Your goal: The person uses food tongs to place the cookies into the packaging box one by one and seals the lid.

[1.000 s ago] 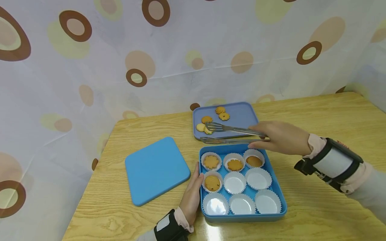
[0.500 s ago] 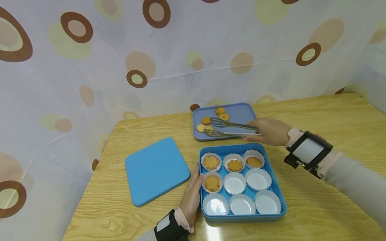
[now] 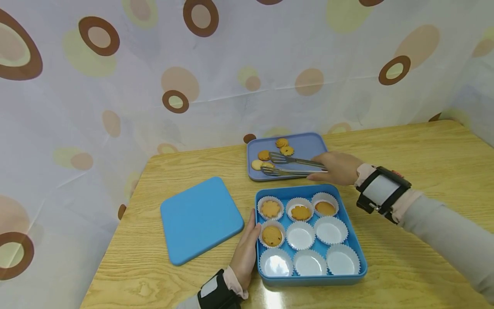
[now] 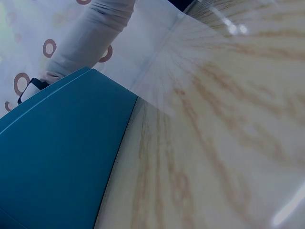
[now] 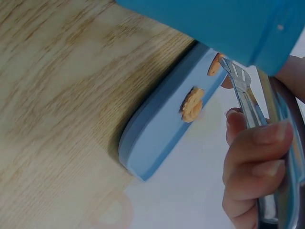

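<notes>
My right hand grips metal serving tongs, their slotted ends spread above the blue-purple tray. The lower end overlaps a yellowish cookie at the tray's front left. Beside it lie a pale round cookie and a brown one; two more cookies sit farther back. Fingers curl round the tongs in the right wrist view. My left hand rests with straight fingers along the left wall of a blue box. White paper cups fill the box, and several hold a cookie.
A flat blue lid lies on the wooden table, left of the box. The tray stands right behind the box, near the table's back edge. A patterned curtain hangs behind.
My right hand has moved left and slightly back with the tongs, whose ends now sit over the tray, the lower one at the yellowish cookie. The left hand has stayed in place.
</notes>
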The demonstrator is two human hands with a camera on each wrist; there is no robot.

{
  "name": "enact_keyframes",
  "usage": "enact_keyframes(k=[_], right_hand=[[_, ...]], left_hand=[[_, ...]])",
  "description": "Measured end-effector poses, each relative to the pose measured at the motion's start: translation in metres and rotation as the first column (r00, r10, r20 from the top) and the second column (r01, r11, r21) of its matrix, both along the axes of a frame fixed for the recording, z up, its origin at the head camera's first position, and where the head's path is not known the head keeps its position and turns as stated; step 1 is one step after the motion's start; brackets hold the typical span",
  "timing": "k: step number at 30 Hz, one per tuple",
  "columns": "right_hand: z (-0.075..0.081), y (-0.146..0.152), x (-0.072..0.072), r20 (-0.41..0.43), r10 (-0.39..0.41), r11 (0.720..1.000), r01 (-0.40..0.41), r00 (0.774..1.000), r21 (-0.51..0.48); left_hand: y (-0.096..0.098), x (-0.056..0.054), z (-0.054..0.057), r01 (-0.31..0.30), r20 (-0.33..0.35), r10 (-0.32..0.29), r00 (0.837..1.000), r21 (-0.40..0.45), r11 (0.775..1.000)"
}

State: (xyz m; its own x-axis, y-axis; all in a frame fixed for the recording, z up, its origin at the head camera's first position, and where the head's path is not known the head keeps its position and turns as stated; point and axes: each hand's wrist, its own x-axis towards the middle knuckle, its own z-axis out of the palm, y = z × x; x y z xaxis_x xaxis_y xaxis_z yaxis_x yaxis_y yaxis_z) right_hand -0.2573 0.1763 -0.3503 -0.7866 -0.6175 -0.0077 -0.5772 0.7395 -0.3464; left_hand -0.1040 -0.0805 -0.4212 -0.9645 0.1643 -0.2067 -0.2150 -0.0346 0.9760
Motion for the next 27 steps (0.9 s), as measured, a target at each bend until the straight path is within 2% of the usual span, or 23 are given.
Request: enact_keyframes(k=[7, 20, 27], right_hand=[[-0.0017, -0.0052, -0.0042, 0.02, -0.01, 1.0, 0.01, 1.0, 0.023], [-0.002, -0.0097, 0.0002, -0.023, -0.019, 0.997, 0.02, 1.0, 0.07], [-0.0034, -0.009, 0.0006, -0.037, -0.007, 0.998, 0.009, 0.999, 0.055]], left_hand=[[0.0001, 0.0004, 0.0003, 0.001, 0.003, -0.001, 1.0, -0.001, 1.0], [0.0006, 0.0008, 0.0006, 0.004, 0.006, -0.004, 1.0, 0.003, 1.0], [0.0009, 0.0009, 0.0001, -0.001, 0.006, 0.001, 1.0, -0.003, 1.0]])
